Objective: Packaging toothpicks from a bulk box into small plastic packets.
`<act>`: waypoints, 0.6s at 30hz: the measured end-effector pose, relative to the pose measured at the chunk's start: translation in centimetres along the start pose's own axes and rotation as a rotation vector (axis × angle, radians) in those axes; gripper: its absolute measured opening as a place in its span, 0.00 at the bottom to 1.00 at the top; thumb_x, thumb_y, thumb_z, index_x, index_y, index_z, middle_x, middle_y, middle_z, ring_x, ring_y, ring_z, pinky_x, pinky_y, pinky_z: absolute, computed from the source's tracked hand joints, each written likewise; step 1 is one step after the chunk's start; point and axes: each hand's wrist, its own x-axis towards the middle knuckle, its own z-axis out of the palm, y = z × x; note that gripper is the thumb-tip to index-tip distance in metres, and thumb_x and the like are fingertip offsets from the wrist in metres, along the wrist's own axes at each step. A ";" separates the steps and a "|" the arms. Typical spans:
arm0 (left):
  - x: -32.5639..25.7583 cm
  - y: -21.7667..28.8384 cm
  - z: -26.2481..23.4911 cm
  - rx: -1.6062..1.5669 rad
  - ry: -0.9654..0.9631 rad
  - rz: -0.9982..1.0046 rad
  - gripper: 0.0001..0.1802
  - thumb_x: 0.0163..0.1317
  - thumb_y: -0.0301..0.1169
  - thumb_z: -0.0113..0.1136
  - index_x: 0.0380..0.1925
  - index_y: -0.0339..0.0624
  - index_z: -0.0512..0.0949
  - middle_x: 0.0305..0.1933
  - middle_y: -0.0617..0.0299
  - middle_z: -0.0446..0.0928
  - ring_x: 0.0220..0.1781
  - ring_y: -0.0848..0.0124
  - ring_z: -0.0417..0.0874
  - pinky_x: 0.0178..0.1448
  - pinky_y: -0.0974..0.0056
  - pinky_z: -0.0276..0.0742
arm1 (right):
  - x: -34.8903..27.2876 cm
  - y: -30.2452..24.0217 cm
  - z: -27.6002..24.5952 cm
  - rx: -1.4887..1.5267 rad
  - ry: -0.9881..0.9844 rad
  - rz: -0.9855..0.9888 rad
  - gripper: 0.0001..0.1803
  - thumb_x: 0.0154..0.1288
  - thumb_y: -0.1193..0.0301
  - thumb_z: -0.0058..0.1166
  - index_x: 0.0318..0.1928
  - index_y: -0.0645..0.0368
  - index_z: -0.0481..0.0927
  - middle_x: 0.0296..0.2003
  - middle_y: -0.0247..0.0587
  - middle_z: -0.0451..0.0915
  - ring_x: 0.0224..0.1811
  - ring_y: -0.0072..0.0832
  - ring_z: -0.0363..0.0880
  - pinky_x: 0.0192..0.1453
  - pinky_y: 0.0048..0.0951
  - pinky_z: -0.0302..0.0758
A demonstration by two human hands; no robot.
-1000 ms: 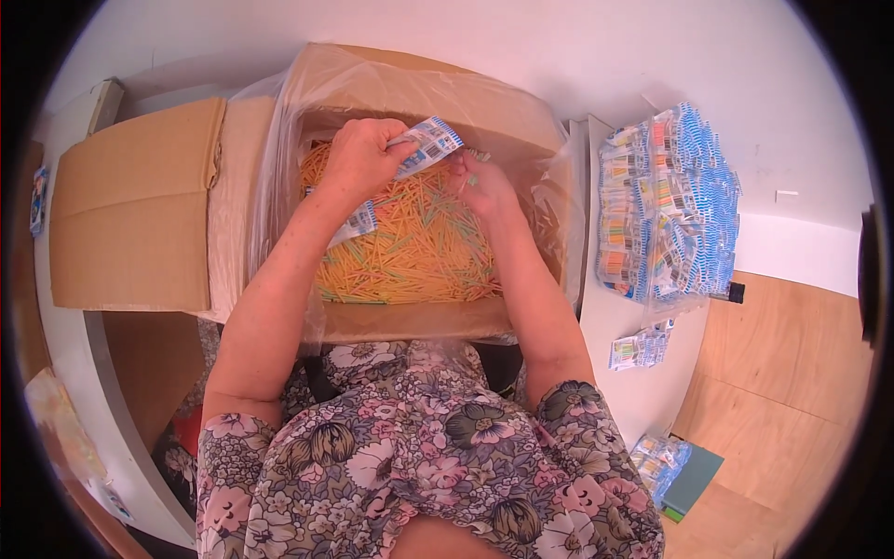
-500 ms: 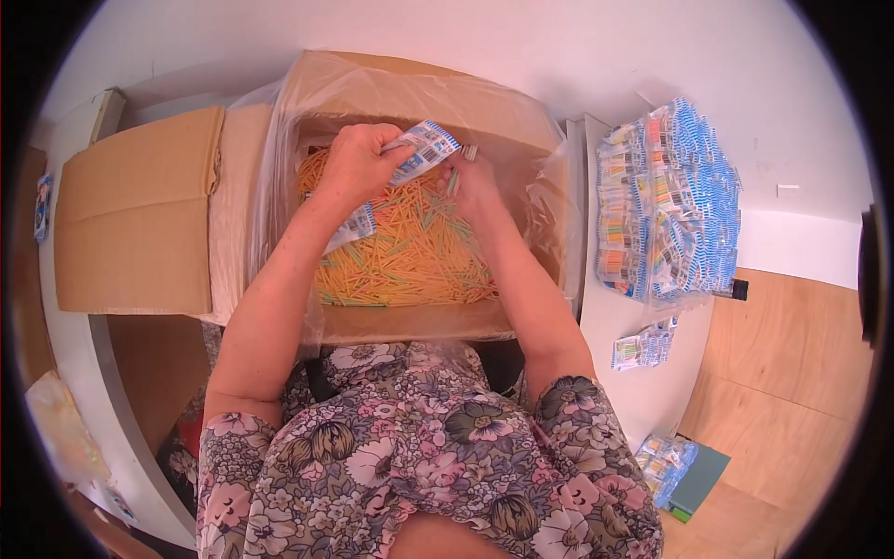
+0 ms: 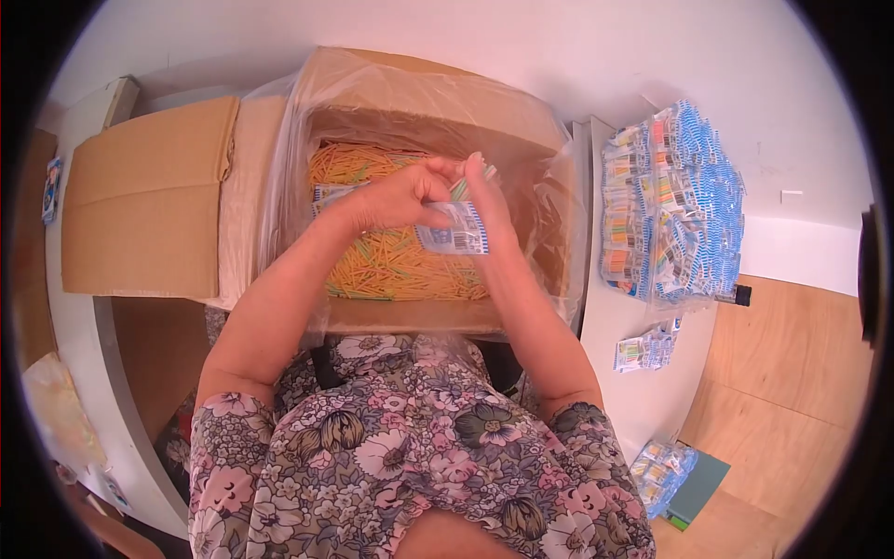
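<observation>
My left hand [image 3: 399, 197] grips a small clear bag [image 3: 458, 233] with a blue striped edge and printing, which hangs below its fingers. Close against it, my right hand [image 3: 494, 200] is closed on a small bunch of thin sticks [image 3: 461, 190], pale green and whitish. Both hands are above an open cardboard box [image 3: 419, 128] lined with clear plastic. Inside lies a heap of thin loose sticks [image 3: 396, 270], mostly orange-yellow with some green. Another blue-and-white bag [image 3: 328, 194] rests on the heap, partly behind my left hand.
Right of the box, a tall pile of filled blue-edged packets [image 3: 666, 210] stands on a white surface [image 3: 610, 317]. A few packets [image 3: 644, 352] lie nearer me. Further down are more packets [image 3: 663, 470] beside a dark green flat item [image 3: 700, 489]. A cardboard flap [image 3: 149, 200] extends left.
My left hand has moved right and nearer me with the bag, meeting my right hand. The bag now hangs lower, below the sticks in my right hand.
</observation>
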 end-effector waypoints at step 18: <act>-0.2 1.6 1.3 -0.152 -0.018 -0.117 0.07 0.53 0.25 0.65 0.33 0.35 0.83 0.32 0.67 0.81 0.35 0.82 0.76 0.44 0.71 0.72 | -0.2 1.8 -1.2 -0.246 -0.012 -0.194 0.37 0.69 0.57 0.47 0.69 0.62 0.49 0.40 0.34 0.73 0.38 0.19 0.71 0.48 0.20 0.68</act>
